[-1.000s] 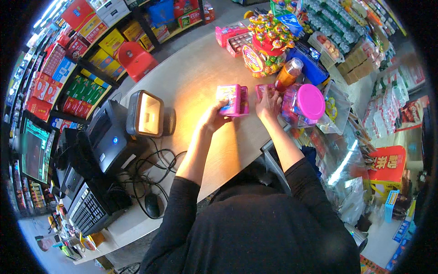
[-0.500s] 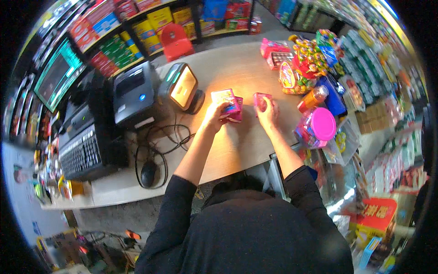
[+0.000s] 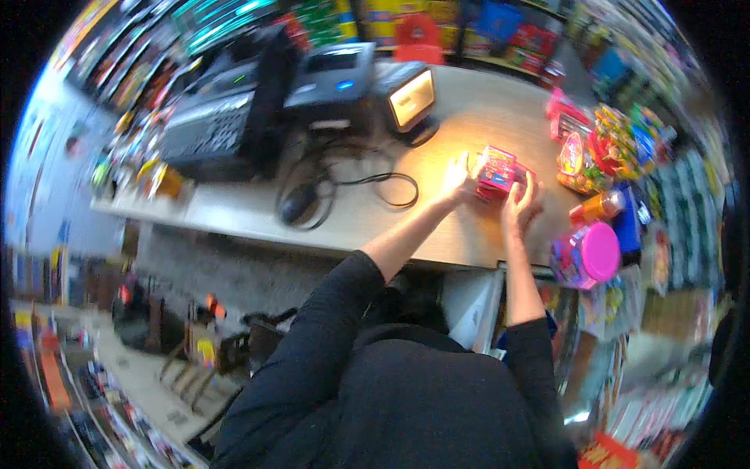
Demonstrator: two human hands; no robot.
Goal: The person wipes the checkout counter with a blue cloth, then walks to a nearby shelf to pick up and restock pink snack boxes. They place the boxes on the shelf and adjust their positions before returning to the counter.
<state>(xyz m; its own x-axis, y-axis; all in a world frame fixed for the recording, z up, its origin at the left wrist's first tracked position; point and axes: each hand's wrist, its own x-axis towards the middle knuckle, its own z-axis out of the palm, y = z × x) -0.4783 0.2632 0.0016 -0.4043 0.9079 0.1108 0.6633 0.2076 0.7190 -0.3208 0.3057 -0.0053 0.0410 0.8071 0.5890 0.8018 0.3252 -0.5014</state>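
Observation:
Several small pink-red boxes (image 3: 498, 168) are gathered in an uneven stack over the desk, between my two hands. My left hand (image 3: 461, 180) is at the stack's left side, its fingers stretched out and slightly blurred, against or just beside the boxes. My right hand (image 3: 522, 207) grips the stack from the right and near side, fingers curled round its edge. The boxes' undersides are hidden, so I cannot tell whether the stack rests on the wooden desk (image 3: 469, 230).
Left of my hands are a lit display (image 3: 412, 100), a black printer (image 3: 332, 82), a keyboard (image 3: 207, 129), a mouse (image 3: 299, 205) and looped cable. To the right stand an orange bottle (image 3: 596, 207), a pink-lidded jar (image 3: 600, 252) and bagged candy (image 3: 580, 164). Beyond is a red chair (image 3: 418, 37).
The view has swung left, so the desk appears further right. My hands have come together, and the box in my right hand has joined those from my left. The left fingers have straightened.

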